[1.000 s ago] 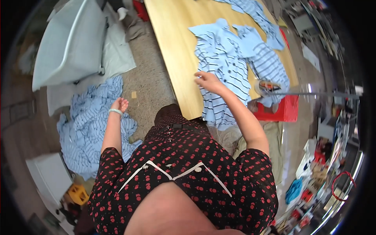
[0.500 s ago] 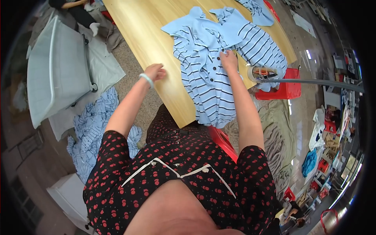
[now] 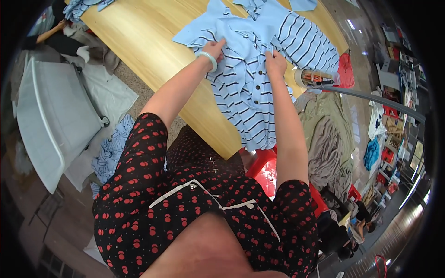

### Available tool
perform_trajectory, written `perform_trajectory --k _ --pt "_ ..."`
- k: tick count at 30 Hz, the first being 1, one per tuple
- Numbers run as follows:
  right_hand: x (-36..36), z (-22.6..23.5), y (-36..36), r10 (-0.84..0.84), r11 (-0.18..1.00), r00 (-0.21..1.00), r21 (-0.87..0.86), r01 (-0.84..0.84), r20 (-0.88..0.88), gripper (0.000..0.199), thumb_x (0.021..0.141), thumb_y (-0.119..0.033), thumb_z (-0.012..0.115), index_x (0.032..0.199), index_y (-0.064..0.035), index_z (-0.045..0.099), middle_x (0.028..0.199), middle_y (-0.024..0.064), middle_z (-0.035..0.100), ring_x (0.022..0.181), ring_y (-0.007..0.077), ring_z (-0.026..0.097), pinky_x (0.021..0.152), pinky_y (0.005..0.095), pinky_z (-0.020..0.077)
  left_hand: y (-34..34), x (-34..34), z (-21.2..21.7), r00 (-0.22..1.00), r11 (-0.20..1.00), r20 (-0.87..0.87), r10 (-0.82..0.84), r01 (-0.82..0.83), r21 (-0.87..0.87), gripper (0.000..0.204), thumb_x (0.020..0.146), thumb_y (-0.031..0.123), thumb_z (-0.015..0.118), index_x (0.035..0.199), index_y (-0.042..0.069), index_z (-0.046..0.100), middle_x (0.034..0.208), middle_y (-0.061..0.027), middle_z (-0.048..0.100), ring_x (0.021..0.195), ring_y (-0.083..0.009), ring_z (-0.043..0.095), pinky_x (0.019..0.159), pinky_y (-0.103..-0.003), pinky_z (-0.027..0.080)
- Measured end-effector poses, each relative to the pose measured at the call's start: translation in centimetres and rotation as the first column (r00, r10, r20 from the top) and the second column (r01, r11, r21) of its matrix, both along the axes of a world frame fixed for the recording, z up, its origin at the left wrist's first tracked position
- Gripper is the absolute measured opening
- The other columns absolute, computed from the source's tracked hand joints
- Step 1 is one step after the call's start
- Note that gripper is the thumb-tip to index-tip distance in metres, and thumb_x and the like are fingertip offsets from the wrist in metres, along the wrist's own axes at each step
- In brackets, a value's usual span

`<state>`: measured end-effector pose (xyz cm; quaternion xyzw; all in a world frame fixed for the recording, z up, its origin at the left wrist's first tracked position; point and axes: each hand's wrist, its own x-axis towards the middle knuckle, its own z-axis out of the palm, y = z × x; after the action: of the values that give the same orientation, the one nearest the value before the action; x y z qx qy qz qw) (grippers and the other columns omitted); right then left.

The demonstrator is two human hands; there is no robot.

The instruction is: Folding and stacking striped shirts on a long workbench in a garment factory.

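Observation:
A light blue shirt [image 3: 243,99] with dark stripes, a plain blue upper part and dark buttons down its front lies on the wooden table [image 3: 153,55]. Its lower end hangs over the near table edge. At the left of its upper part, my left hand [image 3: 214,53], with a pale band on the wrist, closes its fingers on the plain blue cloth. My right hand [image 3: 276,64] pinches the buttoned front edge near the top, just above the visible buttons. The fingertips of both hands are partly hidden by cloth.
A clear jar of pens and tools [image 3: 315,78] stands at the table's right edge, beside a dark curved bar [image 3: 375,98]. Red stools [image 3: 265,172] are below. A white wheeled bin [image 3: 60,111] and striped cloth [image 3: 111,150] lie left. Another person's arm [image 3: 51,31] shows at upper left.
My left hand has moved from the bare table onto the shirt and taken hold of it. My right hand stays at the front edge. The whole view has shifted a little.

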<state>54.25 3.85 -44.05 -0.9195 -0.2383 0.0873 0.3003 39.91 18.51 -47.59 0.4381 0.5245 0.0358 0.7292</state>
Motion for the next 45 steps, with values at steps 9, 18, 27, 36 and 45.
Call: perform_trajectory --k 9,18,27,36,45 --pt "-3.0 6.2 0.7 0.046 0.956 0.997 0.292 -0.026 -0.062 0.025 0.072 -0.025 0.056 0.071 -0.0003 0.054 0.050 0.0028 0.041 0.049 0.0087 0.036 0.048 0.0252 0.0325 3.6 1.0 3.1 0.934 0.986 0.346 0.088 -0.032 -0.165 0.014 0.078 0.017 0.052 0.087 0.007 0.046 0.078 -0.0031 0.050 0.068 -0.0140 0.049 0.060 -0.026 0.042" --pt "-5.7 7.8 0.1 0.300 0.877 0.937 0.334 -0.344 0.178 0.021 0.073 -0.021 0.058 0.083 -0.0029 0.060 0.075 0.0107 0.057 0.070 0.0213 0.054 0.063 0.0271 0.0418 -0.6 -11.5 11.0 0.667 0.848 0.624 0.409 -0.025 -0.529 0.019 0.080 0.014 0.039 0.094 0.002 0.046 0.084 -0.0088 0.056 0.080 -0.0215 0.055 0.076 -0.036 0.045" --pt "-12.7 5.5 -2.6 0.531 0.799 0.841 0.268 -0.538 0.105 0.015 0.074 -0.016 0.054 0.081 -0.0034 0.058 0.074 0.0126 0.058 0.067 0.0275 0.056 0.059 0.0332 0.0441 -0.6 -14.5 2.2 0.956 0.949 0.028 0.293 -0.287 -0.135 0.011 0.077 0.013 0.048 0.076 0.002 0.052 0.068 -0.0060 0.054 0.056 -0.0130 0.053 0.048 -0.022 0.042" --pt "-18.3 -0.7 -3.5 0.288 0.912 0.876 -0.168 -0.374 -0.387 0.022 0.071 -0.021 0.052 0.084 -0.0030 0.053 0.078 0.0179 0.056 0.071 0.0331 0.054 0.064 0.0379 0.0425 -1.0 -5.5 1.5 0.963 0.793 -0.090 0.253 -0.260 -0.550 0.053 0.080 0.027 0.049 0.116 -0.005 0.029 0.096 -0.0210 0.050 0.075 -0.0279 0.055 0.059 -0.034 0.047" --pt "-20.6 3.7 -3.0 0.783 0.619 0.619 -0.015 -0.785 -0.055 0.013 0.069 -0.007 0.046 0.081 -0.0049 0.052 0.076 0.0133 0.056 0.073 0.0316 0.053 0.064 0.0397 0.0423 -1.0 -4.3 0.3 0.974 0.627 0.226 0.012 0.169 -0.761 0.072 0.076 0.054 0.044 0.100 -0.013 0.043 0.080 -0.0180 0.058 0.063 -0.0218 0.057 0.050 -0.023 0.048"
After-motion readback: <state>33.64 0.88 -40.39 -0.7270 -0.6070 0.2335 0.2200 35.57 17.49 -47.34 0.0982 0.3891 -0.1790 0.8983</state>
